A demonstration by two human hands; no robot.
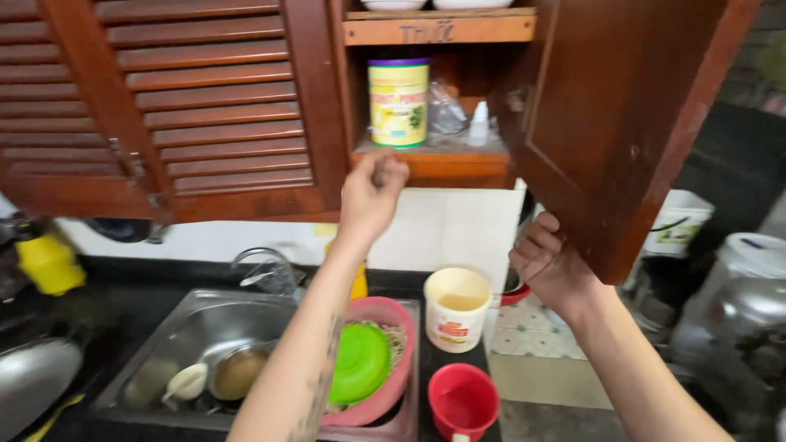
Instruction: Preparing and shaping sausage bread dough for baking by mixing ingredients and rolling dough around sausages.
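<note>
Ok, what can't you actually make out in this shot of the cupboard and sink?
Head view only:
- Left hand: curled fingers hide whether it holds anything.
- White bowls on the top shelf: cut by the frame edge.
- Cupboard interior behind the open door: hidden.
- Yellow tin: print blurred.

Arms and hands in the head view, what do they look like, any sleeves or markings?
Both forearms are bare, with no sleeves in view. The left hand and right hand wear no gloves, and no rings or watch can be seen. The left forearm carries a dark tattoo along its inner side, too blurred to make out.
</note>
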